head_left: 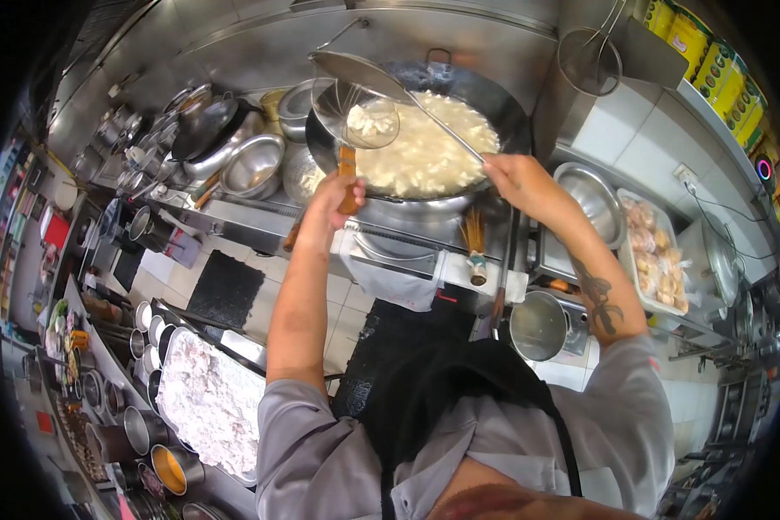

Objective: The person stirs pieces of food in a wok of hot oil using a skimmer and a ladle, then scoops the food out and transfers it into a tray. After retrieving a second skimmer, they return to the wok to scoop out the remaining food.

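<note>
My left hand [329, 201] is closed around the wooden handle of a wire strainer [321, 104]. Some pale pieces [371, 121] show at the strainer, over the left side of a large black wok [510, 108]. Bubbling liquid with many pale, battered-looking pieces [438, 152] fills the wok. Gripped in my right hand [522, 184] is the long metal handle of a wide skimmer [360, 73]. The skimmer's round head is tilted above the strainer at the wok's back left; whether it holds anything is hidden.
Left of the wok stand metal bowls [253, 165]. A bamboo brush [474, 247] lies at the stove's front edge. To the right are a steel bowl [591, 204] and a tray of bagged food [650, 247]. Behind my left arm sits a tray of white-coated pieces [208, 399].
</note>
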`<state>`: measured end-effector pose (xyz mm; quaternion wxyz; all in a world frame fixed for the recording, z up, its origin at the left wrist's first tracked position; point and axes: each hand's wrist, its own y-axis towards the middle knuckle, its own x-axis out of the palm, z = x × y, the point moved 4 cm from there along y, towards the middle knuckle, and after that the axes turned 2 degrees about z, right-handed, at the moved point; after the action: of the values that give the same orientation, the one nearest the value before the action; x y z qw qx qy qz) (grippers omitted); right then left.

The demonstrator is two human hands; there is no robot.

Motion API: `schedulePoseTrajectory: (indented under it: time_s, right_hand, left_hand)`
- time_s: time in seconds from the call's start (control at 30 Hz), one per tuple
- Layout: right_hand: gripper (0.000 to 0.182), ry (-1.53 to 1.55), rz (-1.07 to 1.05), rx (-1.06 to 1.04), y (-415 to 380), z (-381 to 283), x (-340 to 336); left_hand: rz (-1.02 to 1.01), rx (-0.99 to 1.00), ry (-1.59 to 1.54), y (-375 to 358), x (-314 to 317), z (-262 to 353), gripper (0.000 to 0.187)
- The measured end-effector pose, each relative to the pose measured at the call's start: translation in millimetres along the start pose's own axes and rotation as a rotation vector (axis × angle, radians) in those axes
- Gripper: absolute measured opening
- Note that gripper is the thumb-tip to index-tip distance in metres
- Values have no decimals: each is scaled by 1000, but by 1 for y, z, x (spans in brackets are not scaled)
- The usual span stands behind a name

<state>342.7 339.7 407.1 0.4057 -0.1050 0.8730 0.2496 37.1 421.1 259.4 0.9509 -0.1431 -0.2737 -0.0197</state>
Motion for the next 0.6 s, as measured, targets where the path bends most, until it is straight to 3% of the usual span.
schedulePoseTrajectory:
  time_s: [0.1, 0.2, 0.4, 0.5, 0.6]
  right_hand:
    - [24, -107, -97, -187, 14, 31, 21]
    - [24, -174, 10, -47, 37, 57, 47]
    - [24, -116, 109, -130, 42, 60, 48]
    - [24, -3, 33, 143, 38, 56, 39]
    - [24, 31, 33, 171, 37, 63, 36]
  left_hand:
    - [26, 17, 74, -5, 7, 5, 17]
    - [44, 26, 114, -2, 7, 3, 18]
    - [57, 1, 67, 11, 3, 11, 18]
    - [38, -12, 31, 19, 2, 11, 19]
    - [42, -9, -12, 23, 0, 9, 19]
